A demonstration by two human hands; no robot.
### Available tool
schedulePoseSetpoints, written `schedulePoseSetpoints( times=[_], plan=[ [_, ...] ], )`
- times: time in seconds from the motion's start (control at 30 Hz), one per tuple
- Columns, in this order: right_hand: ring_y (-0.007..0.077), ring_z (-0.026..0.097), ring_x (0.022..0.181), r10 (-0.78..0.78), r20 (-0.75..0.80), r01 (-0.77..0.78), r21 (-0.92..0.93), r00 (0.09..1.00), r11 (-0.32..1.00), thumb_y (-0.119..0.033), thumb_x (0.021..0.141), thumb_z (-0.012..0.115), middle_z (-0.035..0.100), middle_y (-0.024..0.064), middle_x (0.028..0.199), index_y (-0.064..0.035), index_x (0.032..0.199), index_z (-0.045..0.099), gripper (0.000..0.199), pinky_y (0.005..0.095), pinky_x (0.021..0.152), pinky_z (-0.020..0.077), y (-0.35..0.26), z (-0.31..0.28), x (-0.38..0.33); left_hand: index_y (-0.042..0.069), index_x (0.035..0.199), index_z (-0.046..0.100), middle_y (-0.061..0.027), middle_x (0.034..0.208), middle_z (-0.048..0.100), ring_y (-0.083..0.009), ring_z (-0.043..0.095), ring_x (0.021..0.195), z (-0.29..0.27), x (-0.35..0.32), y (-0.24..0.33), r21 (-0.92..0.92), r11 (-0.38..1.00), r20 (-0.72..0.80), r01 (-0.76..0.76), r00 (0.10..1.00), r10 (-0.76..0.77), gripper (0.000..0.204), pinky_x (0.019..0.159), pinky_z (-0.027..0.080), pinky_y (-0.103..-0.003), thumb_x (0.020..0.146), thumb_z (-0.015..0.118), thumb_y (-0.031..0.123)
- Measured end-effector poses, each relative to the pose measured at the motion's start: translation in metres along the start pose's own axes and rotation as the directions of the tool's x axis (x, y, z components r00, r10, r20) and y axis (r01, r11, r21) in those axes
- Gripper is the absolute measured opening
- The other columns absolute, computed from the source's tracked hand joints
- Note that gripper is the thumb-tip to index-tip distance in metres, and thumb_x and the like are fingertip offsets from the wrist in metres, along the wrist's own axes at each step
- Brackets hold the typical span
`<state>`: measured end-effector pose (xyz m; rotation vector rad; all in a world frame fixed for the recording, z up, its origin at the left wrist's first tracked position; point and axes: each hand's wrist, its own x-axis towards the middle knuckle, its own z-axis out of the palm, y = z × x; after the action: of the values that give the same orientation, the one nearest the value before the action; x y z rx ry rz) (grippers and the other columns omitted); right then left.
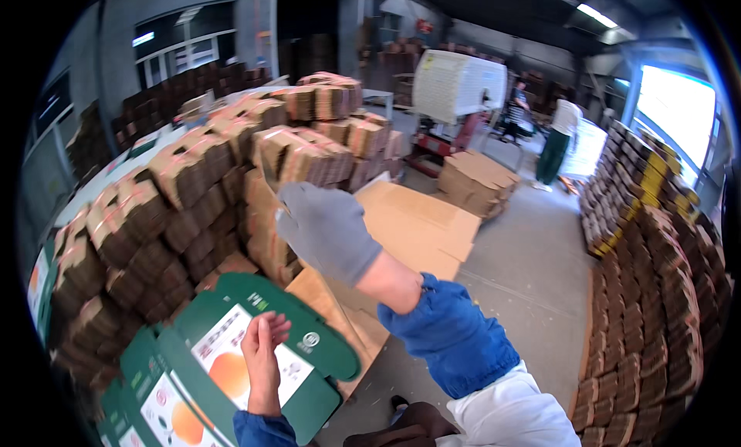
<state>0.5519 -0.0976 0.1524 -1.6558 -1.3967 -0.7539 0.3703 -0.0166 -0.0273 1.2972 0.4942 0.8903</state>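
Observation:
My right hand [326,229], in a grey glove, is raised at the middle with its fingers closed. A thin brown edge shows beside those fingers; it looks like part of the brown cardboard sheet [421,221] spread behind the hand and wrist. My left hand [265,358] is bare, fingers apart and slightly bent, holding nothing. It hovers over a green die-cut box blank [309,397] printed with white panels and orange fruit. Whether the left hand touches the blank I cannot tell. Blue sleeve covers wrap both forearms.
Bundled brown cardboard stacks [185,169] line the left. More cardboard piles [648,316] rise on the right. Ahead lie a low cardboard stack [477,183] and a white-wrapped load [457,86] on a red base. Two people stand farther back, one in green trousers [553,154].

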Motion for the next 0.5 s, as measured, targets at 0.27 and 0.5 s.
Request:
schedulePoseSetpoints(
  times=[0.27,0.5],
  plan=[
    [0.0215,0.06,0.057,-0.118,0.216,0.091,0.129,0.969,0.987,-0.016,0.081,0.064,0.054,0.0058,0.074,-0.0096,0.089,0.056,0.012,0.0339,0.049,0.0483,-0.167,0.112,-0.111,-0.002,0.105,0.063,-0.0076,0.089,0.067,-0.0139,0.065,0.071,-0.111,-0.018,0.122,0.127,0.921,-0.065,0.369,0.929,-0.363,0.052,0.067,0.054,-0.028,0.099,0.052,0.048],
    [0.0266,0.066,0.071,-0.332,0.513,-0.039,0.585,0.792,0.81,-0.037,0.087,0.066,0.062,0.0106,0.085,-0.0079,0.101,0.062,0.033,0.0366,0.061,0.0529,-0.189,0.122,-0.166,-0.007,0.095,0.065,-0.0108,0.084,0.068,-0.0195,0.066,0.067,-0.165,-0.073,0.07,0.064,0.815,-0.394,0.576,0.765,-0.51,0.014,0.059,0.053,-0.032,0.087,0.066,0.004]
  ],
)
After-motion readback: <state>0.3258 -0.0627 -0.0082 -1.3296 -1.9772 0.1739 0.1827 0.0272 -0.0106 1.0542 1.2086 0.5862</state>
